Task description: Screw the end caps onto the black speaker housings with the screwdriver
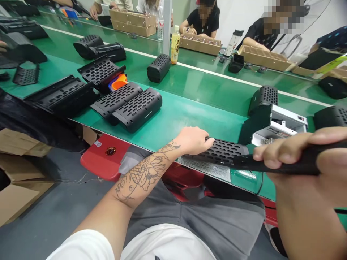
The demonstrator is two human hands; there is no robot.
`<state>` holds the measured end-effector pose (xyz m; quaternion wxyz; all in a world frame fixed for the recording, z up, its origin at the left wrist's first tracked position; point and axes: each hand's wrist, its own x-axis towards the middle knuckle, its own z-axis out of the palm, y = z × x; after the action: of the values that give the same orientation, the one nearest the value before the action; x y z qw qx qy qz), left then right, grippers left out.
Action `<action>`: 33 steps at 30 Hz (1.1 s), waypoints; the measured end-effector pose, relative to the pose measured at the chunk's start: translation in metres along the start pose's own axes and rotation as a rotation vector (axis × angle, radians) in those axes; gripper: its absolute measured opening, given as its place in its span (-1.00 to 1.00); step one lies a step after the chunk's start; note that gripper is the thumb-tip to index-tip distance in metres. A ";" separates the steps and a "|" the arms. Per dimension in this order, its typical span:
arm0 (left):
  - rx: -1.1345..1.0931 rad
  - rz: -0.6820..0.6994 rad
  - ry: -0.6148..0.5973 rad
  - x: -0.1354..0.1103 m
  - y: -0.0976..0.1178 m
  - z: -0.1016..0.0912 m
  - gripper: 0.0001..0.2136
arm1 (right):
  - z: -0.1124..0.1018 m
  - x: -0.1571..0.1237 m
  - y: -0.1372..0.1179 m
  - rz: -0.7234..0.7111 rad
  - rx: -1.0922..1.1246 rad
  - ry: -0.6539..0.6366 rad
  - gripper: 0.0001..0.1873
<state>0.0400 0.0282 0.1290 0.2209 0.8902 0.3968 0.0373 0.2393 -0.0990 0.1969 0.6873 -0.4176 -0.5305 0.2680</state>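
Observation:
My left hand [193,141] is closed on the left end of a black perforated housing [226,150], which lies at the table's near edge. Its surface has rows of elongated slots. In my right hand [292,151], fingers wrapped round, is a black electric screwdriver [246,163], held nearly level and pointing left. Its front end overlaps the housing's right part; whether the tip touches it I cannot tell. Just behind the screwdriver stands a white and black screw feeder box [284,122].
Perforated housings [139,108] lie to the left, near an orange tape roll [119,82]. Another housing [159,68] stands farther back, near a yellow-labelled bottle [175,45]. Across the green table [189,108], several people sit behind cardboard boxes [132,22]. A red stool [104,155] is below the edge.

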 end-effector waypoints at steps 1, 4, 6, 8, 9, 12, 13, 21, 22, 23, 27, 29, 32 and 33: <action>-0.005 0.000 0.001 0.000 0.000 0.000 -0.44 | 0.012 0.002 0.000 -0.023 -0.005 -0.030 -0.61; -0.018 0.006 0.010 0.002 0.000 0.002 -0.45 | 0.027 0.008 0.007 -0.049 0.004 -0.073 -0.67; -0.024 0.006 0.013 0.003 0.000 0.003 -0.45 | 0.026 0.009 0.014 -0.034 0.002 -0.093 -0.68; -0.029 0.004 0.006 0.004 0.000 0.003 -0.45 | 0.025 0.009 0.020 -0.032 -0.003 -0.106 -0.69; -0.032 0.004 0.001 0.004 0.000 0.002 -0.45 | 0.025 0.008 0.022 -0.035 -0.002 -0.116 -0.70; -0.040 0.001 -0.014 0.004 0.000 0.000 -0.46 | 0.027 0.009 0.024 -0.041 0.016 -0.159 -0.73; -0.044 -0.001 -0.018 0.005 0.000 0.000 -0.45 | 0.028 0.010 0.024 -0.033 0.018 -0.173 -0.73; -0.081 0.017 -0.038 0.010 -0.004 0.000 -0.47 | 0.028 0.016 0.026 0.039 0.036 -0.267 -0.69; -0.083 0.018 -0.039 0.010 -0.004 0.000 -0.46 | 0.028 0.016 0.026 0.051 0.042 -0.281 -0.68; -0.086 0.018 -0.040 0.010 -0.004 0.000 -0.46 | 0.029 0.017 0.027 0.063 0.046 -0.290 -0.67; -0.090 0.014 -0.046 0.010 -0.004 -0.002 -0.46 | 0.027 0.020 0.028 0.087 0.061 -0.344 -0.65; -0.092 0.014 -0.055 0.010 -0.003 -0.003 -0.47 | 0.024 0.021 0.029 0.100 0.076 -0.398 -0.65; -0.091 0.018 -0.061 0.009 -0.003 -0.004 -0.46 | 0.025 0.020 0.030 0.118 0.089 -0.444 -0.65; -0.089 0.019 -0.061 0.008 -0.003 -0.004 -0.46 | 0.027 0.018 0.030 0.120 0.089 -0.442 -0.65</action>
<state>0.0425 0.0373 0.1306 0.2721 0.8838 0.3794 0.0300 0.2213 -0.0615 0.1823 0.5549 -0.3489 -0.6302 0.4162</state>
